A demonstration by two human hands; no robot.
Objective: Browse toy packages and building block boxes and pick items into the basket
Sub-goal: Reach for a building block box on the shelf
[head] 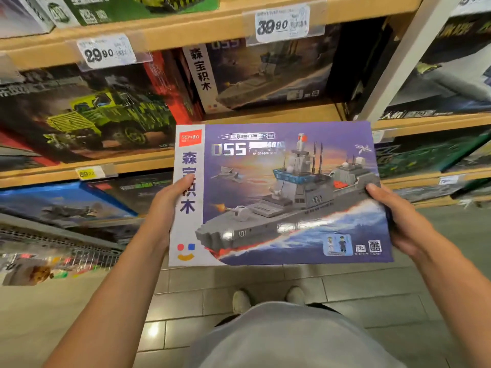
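Item: building block box (281,193), flat, held face-up at mid-frame in front of the shelves (164,35).

Grip: left hand (166,205) clasps the box's 9 o'clock edge, thumb lying across the white side strip, fingers hidden beneath. Right hand (398,221) clasps the 3 o'clock edge, thumb on the printed face, fingers curled under. Both grips are closed on the box; the box spans the gap between them.

Edges and room: the top edge, at 12 o'clock, sits close in front of a shelf lip. The bottom edge, at 6 o'clock, hangs free over tiled floor (265,277), with the person's shoes (241,301) below. At 8 o'clock, a wire rack of small goods (79,258) stands well apart from the box. At 1 o'clock, a pale upright post (398,62) divides the shelving.

Appearance: purple-toned face showing a grey warship marked "101", large "055" at upper left, red "SEMBO" tag at the top corner, a white strip with dark characters, glossy glare patches on the hull.

Surroundings: a matching box (265,73) stands on the shelf at 12 o'clock; a green truck box (101,112) at 10 o'clock; price tags "29.90" (106,51) and "39.80" (281,22) on the shelf lip.
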